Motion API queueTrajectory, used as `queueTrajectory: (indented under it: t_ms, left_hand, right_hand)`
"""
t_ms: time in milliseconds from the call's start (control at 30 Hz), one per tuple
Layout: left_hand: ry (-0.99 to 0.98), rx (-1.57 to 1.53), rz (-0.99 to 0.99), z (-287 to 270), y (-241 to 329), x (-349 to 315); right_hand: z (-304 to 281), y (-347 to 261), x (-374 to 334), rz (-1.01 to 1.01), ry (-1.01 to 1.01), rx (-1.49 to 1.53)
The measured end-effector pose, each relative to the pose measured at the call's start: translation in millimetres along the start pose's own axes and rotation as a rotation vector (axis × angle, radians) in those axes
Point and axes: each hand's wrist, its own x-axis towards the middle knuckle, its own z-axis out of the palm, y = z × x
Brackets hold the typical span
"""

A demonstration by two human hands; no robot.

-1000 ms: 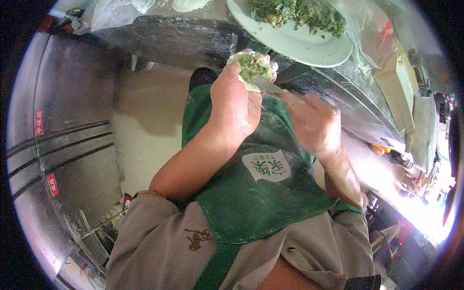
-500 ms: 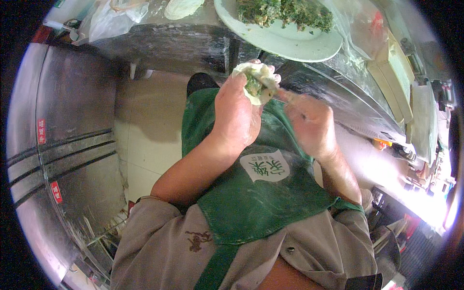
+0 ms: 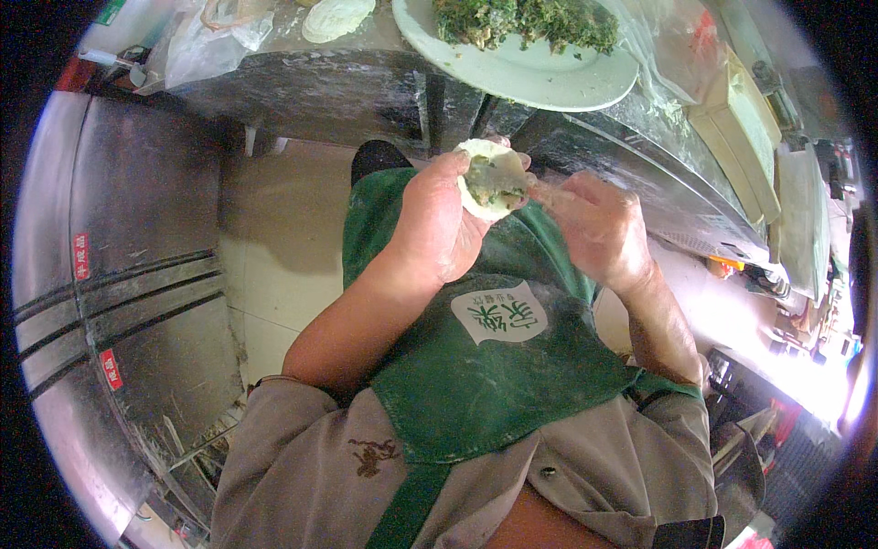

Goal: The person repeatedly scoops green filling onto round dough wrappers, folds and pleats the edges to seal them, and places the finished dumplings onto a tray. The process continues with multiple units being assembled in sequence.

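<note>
In front of the apron, my left hand (image 3: 437, 215) cups a round, pale dough wrapper (image 3: 474, 200), thumb at its left edge and fingers curled behind it. Some green chopped filling (image 3: 505, 196) shows on the dough. My right hand (image 3: 605, 227) is closed around the handle of a filling spatula (image 3: 495, 173), whose greyish flat end lies over the wrapper; its exact shape is hard to make out. Beyond my hands, a large white plate (image 3: 549, 92) on the table bears a heap of green filling (image 3: 529, 25). Pale dough wrappers (image 3: 337, 18) lie left of it.
The floury metal table (image 3: 311, 96) has its edge just past my hands. A clear plastic bag (image 3: 215, 41) lies at its far left, a cream box (image 3: 736, 133) at the right. Metal cabinet doors (image 3: 146, 183) stand on my left.
The wrapper has turned more face-up toward me, and its inner side shows more fully. My right hand has shifted slightly right, with the spatula still at the wrapper.
</note>
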Motion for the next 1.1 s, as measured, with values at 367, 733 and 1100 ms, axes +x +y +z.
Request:
queueTrajectory:
  t_ms: [367, 733, 1100]
  left_hand:
    - [0.107, 0.057, -0.073, 14, -9, -12]
    - [0.045, 0.089, -0.1, 3, -12, -8]
    - [-0.049, -0.116, 0.398, 5, -3, 13]
  right_hand:
    - [-20, 4, 1, 0.524, -0.314, 0.352]
    - [-32, 12, 7, 0.424, -0.356, 0.325]
    - [20, -38, -21, 0.414, 0.157, 0.38]
